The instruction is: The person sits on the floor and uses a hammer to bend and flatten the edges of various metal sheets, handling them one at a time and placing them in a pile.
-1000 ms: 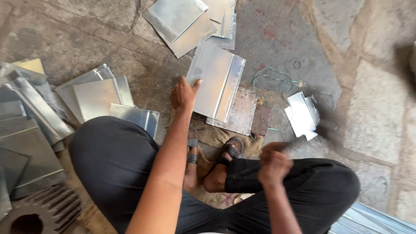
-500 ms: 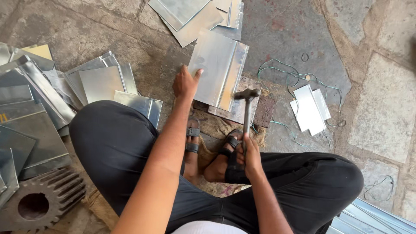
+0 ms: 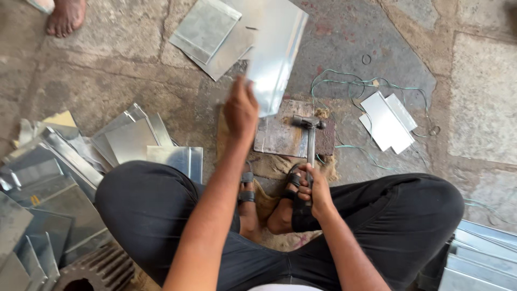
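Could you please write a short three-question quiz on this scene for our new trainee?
1. True or false: the right hand grips the grey metal hammer by its handle.
2. What does the left hand lift? A) a shiny folded sheet-metal panel B) a coil of green wire C) a black sandal
3. What does the hammer's head rest on?

Key: 1 true; 2 A; 3 the rusty flat metal plate in front of the person's feet.
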